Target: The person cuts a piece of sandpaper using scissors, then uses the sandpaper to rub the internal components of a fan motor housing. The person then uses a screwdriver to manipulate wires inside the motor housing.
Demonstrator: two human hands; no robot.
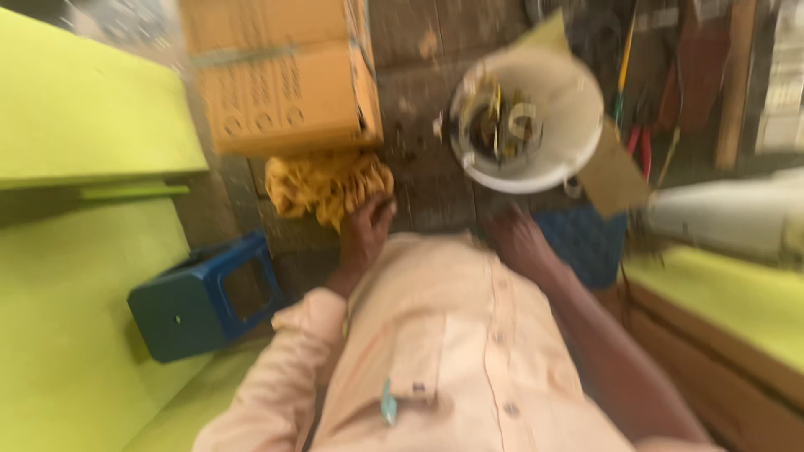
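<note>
While you look down, your left hand grips crumpled yellow cloth below orange cardboard box, your right hand blurred, grip unclear, near white round bowl of metal parts.

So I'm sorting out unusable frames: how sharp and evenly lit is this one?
Head view: motion blur smears everything; the white bowl and cardboard box have soft edges. The left hand on the yellow cloth is blurred too. Light is dim and flat, without glare.
</note>
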